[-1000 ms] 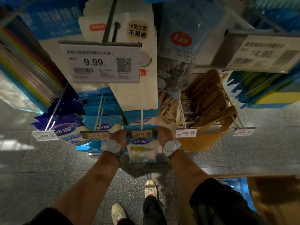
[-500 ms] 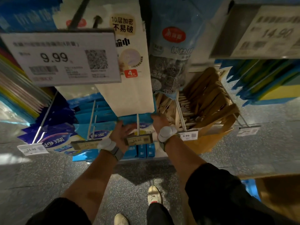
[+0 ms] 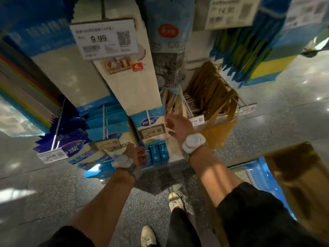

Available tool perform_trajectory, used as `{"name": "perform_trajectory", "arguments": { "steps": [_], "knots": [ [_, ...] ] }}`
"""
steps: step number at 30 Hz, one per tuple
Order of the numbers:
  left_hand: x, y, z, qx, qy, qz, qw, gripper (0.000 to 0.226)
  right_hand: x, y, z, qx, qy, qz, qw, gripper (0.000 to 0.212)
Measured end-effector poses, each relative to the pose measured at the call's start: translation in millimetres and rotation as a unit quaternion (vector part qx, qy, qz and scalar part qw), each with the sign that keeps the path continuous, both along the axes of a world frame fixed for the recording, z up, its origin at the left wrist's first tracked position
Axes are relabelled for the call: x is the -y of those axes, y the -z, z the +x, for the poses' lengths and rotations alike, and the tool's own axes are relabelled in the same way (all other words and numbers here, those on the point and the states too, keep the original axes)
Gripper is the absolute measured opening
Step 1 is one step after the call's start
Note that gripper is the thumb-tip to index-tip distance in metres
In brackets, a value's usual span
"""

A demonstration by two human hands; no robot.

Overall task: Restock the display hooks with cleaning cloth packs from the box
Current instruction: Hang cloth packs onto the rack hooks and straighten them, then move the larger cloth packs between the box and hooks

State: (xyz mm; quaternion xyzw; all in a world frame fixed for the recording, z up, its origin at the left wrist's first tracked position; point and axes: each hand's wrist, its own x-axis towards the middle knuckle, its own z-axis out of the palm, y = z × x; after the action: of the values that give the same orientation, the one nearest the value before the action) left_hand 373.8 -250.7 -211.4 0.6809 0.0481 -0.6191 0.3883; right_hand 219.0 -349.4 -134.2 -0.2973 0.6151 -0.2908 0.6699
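A blue-and-white cleaning cloth pack (image 3: 151, 122) hangs on the low centre display hook (image 3: 147, 115) behind a small price tag (image 3: 152, 131). My right hand (image 3: 175, 124) hovers just right of that pack, fingers spread, holding nothing. My left hand (image 3: 138, 155) is lower and to the left, below the pack, fingers loose and empty. The cardboard box (image 3: 299, 177) stands on the floor at the right, with blue packs (image 3: 256, 168) showing at its near-left side.
More blue packs (image 3: 106, 120) hang on hooks to the left. Small blue boxes (image 3: 158, 154) sit at the rack's foot. Brown paper bags (image 3: 213, 97) hang right of the hook. A large 9.99 price tag (image 3: 105, 40) juts out overhead. My feet (image 3: 175, 202) stand on grey speckled floor.
Both hands let go of the pack after pushing it back along the centre hook. The left hand dropped down and left; the right hand pulled away to the right. The view swung right.
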Motion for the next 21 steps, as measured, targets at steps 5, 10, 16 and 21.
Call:
{"name": "perform_trajectory", "arguments": {
  "steps": [5,10,16,21],
  "knots": [
    [-37.2,-36.1,-33.0,-0.023,0.059,0.030,0.998,0.049,-62.1,-16.6,-55.6,0.020,0.036,-0.031,0.999,0.022],
    [-46.4,-60.3,-97.0,0.019,0.123,-0.031,0.992,0.050,-115.3,-33.2,-107.5,0.037,0.134,-0.022,0.990,0.053],
    [-58.7,-88.1,-194.5,0.069,0.263,-0.068,0.960,0.046,-167.1,-26.9,-201.6,0.047,0.189,0.000,0.981,0.070],
    [-68.6,-87.0,-280.9,0.110,0.372,-0.100,0.916,0.039,-210.0,-12.8,-291.3,0.006,0.249,0.018,0.968,0.063]
  ]
}}
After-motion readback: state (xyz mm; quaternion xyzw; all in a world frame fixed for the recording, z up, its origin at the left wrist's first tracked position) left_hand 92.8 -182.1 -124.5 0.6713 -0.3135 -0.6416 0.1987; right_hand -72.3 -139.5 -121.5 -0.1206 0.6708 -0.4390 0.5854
